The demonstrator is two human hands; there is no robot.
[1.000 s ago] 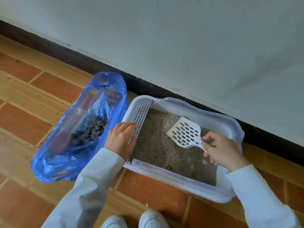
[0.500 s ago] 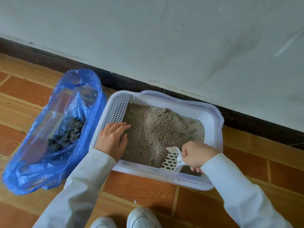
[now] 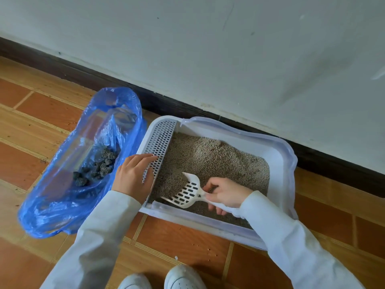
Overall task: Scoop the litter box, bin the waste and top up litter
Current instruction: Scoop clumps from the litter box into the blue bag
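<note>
A white litter box stands on the tiled floor against the wall, filled with grey-beige litter. My right hand grips the handle of a white slotted scoop, whose blade lies low over the litter near the box's front left corner. My left hand rests with straight fingers on the perforated grid along the box's left side. A blue plastic bag lies open to the left of the box, with dark waste clumps inside.
A dark skirting board and a pale wall run behind the box. My white shoes stand in front of it on the brown tiles. A few litter grains are scattered on the floor by the box's front edge.
The scoop came down from above the litter's middle to the front of the box, then swept left along the front toward the left corner. My left hand stayed on the grid.
</note>
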